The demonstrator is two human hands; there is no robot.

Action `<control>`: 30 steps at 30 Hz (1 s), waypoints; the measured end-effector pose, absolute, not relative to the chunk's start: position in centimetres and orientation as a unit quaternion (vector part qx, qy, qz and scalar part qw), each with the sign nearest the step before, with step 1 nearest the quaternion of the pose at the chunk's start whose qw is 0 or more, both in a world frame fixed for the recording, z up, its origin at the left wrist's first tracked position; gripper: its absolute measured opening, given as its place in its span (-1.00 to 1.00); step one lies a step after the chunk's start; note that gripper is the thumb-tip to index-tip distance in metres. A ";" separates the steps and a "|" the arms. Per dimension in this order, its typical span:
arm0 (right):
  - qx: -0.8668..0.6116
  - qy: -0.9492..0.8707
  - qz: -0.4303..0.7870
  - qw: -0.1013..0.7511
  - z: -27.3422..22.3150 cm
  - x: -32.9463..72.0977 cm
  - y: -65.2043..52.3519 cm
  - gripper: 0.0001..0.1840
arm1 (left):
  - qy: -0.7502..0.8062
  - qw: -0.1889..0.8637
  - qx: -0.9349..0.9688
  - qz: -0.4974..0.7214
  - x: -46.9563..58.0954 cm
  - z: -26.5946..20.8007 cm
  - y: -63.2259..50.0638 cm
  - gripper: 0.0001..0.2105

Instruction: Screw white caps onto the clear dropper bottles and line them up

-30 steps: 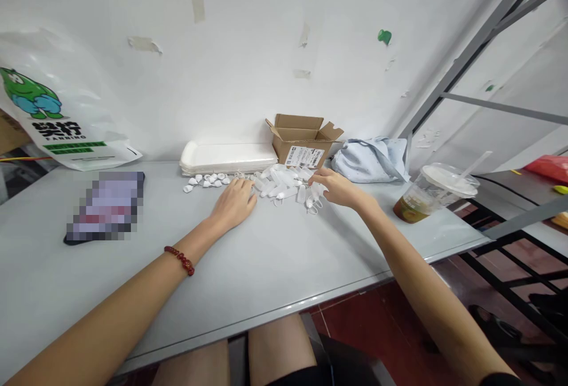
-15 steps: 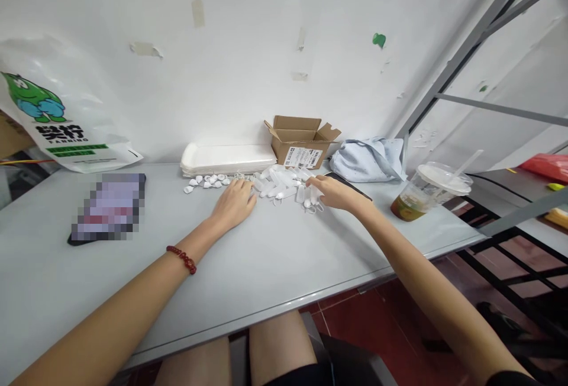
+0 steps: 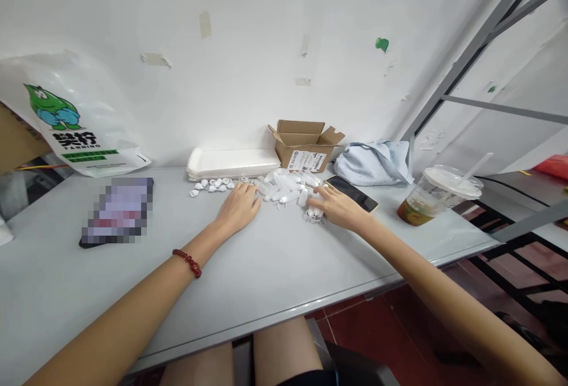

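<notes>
A pile of small translucent plastic tubes [image 3: 287, 182] lies between my two hands on the grey table. My left hand [image 3: 238, 207] rests on the tabletop at the pile's left side, fingers stretched forward and holding nothing visible. Loose white caps [image 3: 213, 185] are scattered just beyond and left of it. Over the pile's right edge, my right hand [image 3: 337, 205] reaches with its fingers extended and apart. Its fingertips touch or hover at small white pieces with thin loops [image 3: 314, 215]; the exact contact is too small to tell.
Behind the pile stand a stack of white trays [image 3: 235, 160] and an open cardboard box [image 3: 306, 146]. To the right are a dark phone [image 3: 355, 192], a light blue cloth bag [image 3: 373, 162] and a drink cup [image 3: 426, 196]. At left are another phone [image 3: 118, 211] and a white plastic bag [image 3: 89, 119].
My right hand has drawn back slightly toward me, along with a few white looped pieces, showing more of the dark phone. The left hand stays in place. The camera view has shifted slightly.
</notes>
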State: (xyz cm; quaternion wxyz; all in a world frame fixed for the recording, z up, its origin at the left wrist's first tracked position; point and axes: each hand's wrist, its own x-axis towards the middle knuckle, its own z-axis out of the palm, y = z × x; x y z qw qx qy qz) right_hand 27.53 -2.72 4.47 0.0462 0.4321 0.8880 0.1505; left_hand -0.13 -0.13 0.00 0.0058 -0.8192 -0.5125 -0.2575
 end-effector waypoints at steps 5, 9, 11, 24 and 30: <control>0.414 0.886 0.190 0.084 4.8 27.2 -3.5 -0.60 | -0.518 0.001 -0.816 -0.257 -0.1 0.2 -0.3 -0.75; 0.462 0.880 0.108 0.008 6.0 27.5 -4.4 -0.84 | -0.520 -0.003 -0.818 -0.246 0.0 0.3 -0.4 -0.72; 0.532 0.841 0.025 -0.097 6.5 27.2 -4.6 -0.93 | -0.519 -0.006 -0.819 -0.246 0.0 0.4 -0.4 -0.72; 0.750 0.640 -0.102 -0.129 6.1 21.7 0.8 -0.81 | -0.515 -0.013 -0.821 -0.247 -0.4 0.3 -0.6 -0.73; 0.765 0.624 -0.118 -0.106 6.5 24.0 -1.2 -0.79 | -0.510 -0.007 -0.826 -0.240 -0.4 0.1 -0.4 -0.72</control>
